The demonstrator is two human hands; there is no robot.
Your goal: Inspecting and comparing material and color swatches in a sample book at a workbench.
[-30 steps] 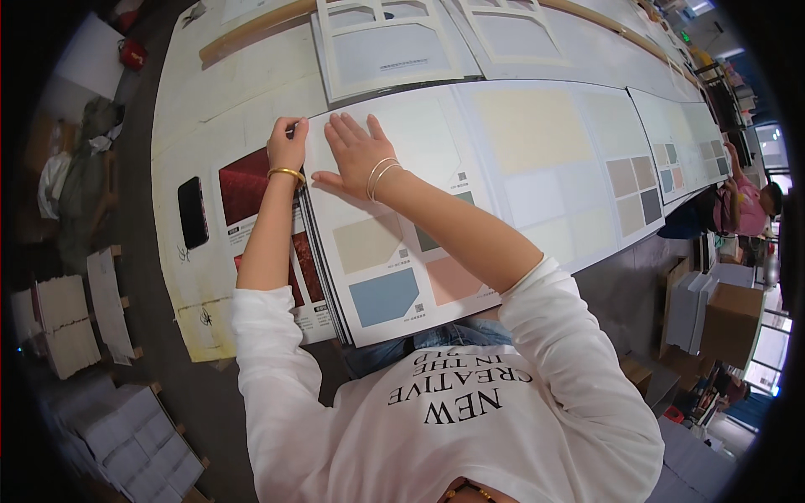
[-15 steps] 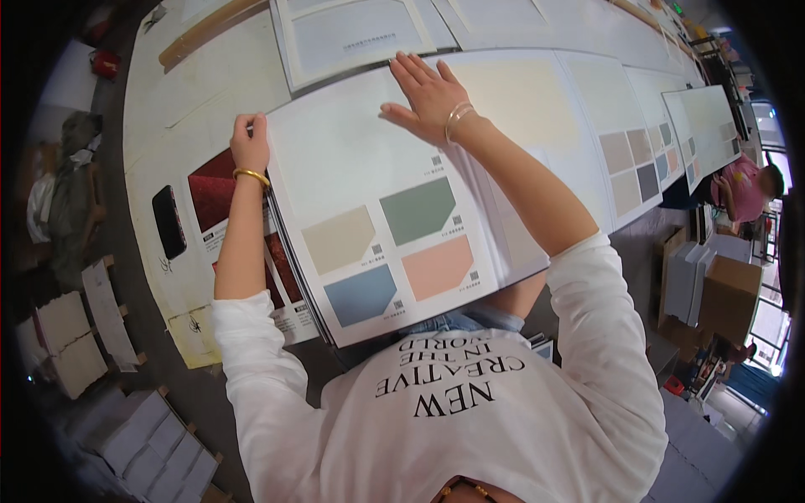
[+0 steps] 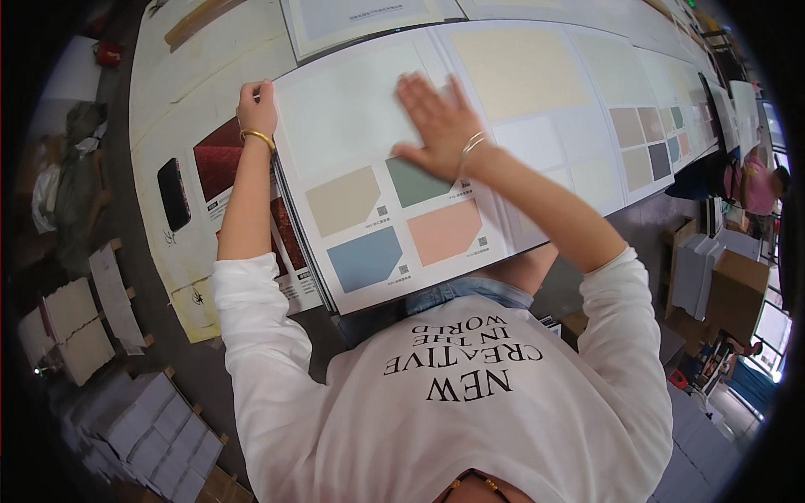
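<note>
Left hand (image 3: 257,105) looks pinched onto the left edge of the swatch book (image 3: 352,126) lying on the desk (image 3: 180,92), right hand (image 3: 438,124) is spread wide over it, so imo a crooked push or loose left grip could crease it.

Pale table (image 3: 180,109), phone (image 3: 174,194) and sample book (image 3: 344,105) atop

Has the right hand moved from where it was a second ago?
Yes. Judged against the black smartphone lying on the table, the right hand has moved to the right, farther from it.
</note>
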